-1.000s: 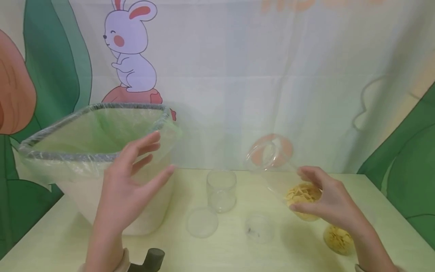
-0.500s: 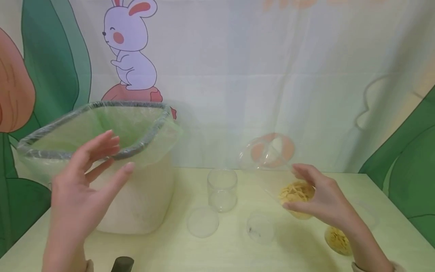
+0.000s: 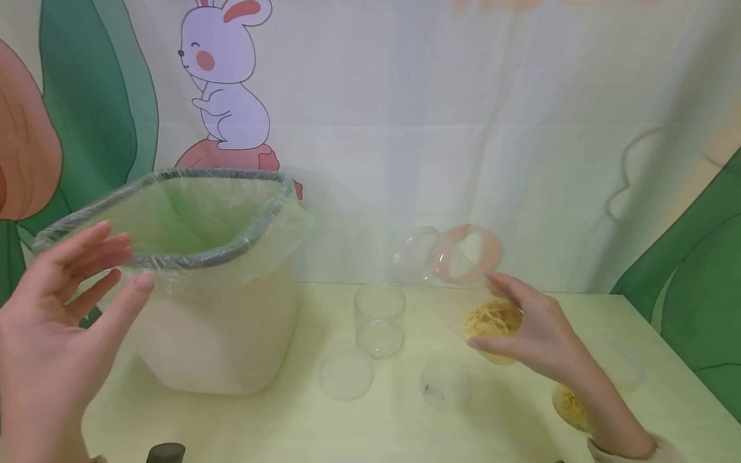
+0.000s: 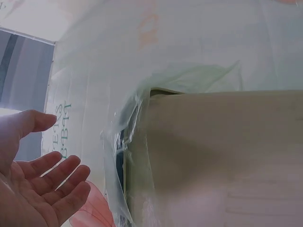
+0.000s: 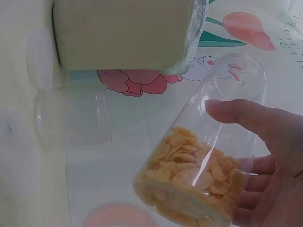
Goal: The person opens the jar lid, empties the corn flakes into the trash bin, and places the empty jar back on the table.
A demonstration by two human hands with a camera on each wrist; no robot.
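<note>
My right hand (image 3: 535,331) grips a tall clear jar (image 5: 215,101) round its side. Yellow flakes, which look like corn flakes (image 5: 189,165), fill its lower part. Tilted and off the table, the jar points its mouth up and to the left in the head view. At the far left my left hand (image 3: 58,321) holds nothing, thumb apart from loosely bent fingers, near the front left rim of a bin (image 3: 220,334) lined with a thin green bag. Between bin and right hand stands a clear jar (image 3: 379,321) with no contents visible.
Two clear round discs, likely lids, lie on the table: one disc (image 3: 346,374) before the standing jar, another disc (image 3: 444,384) farther right with a dark mark. More flakes (image 3: 570,406) show beneath the right forearm, in a clear jar partly hidden. A printed curtain (image 3: 359,141) hangs behind.
My left hand has moved left, from in front of the bin to its left end. The right hand has carried the jar of flakes slightly left and up.
</note>
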